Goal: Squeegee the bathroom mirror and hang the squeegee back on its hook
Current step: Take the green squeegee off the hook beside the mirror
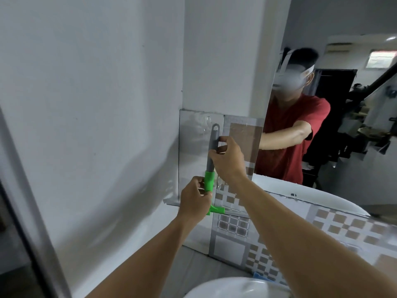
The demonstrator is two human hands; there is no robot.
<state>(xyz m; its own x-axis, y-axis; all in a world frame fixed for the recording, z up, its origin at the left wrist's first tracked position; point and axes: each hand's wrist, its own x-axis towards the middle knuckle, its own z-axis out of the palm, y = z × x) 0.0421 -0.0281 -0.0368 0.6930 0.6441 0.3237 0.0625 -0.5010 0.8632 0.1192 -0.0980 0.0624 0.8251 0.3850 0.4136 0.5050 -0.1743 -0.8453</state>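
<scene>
The squeegee (211,151) has a grey handle with a hanging loop at the top and a green lower part with a green blade head. It stands upright against the wall tiles. My right hand (228,158) grips the grey handle near its middle. My left hand (194,201) holds the green part just above the blade. The handle's loop sits just below a clear plastic hook (208,120) stuck on the wall; they look close but apart. The mirror (343,125) fills the right side and reflects a person in a red shirt.
A white wall (96,104) runs along the left. Patterned tiles (242,143) lie between the hook and the mirror. A white basin (232,287) shows at the bottom edge, with a tiled ledge (333,222) under the mirror. A dark frame (21,190) crosses the far left.
</scene>
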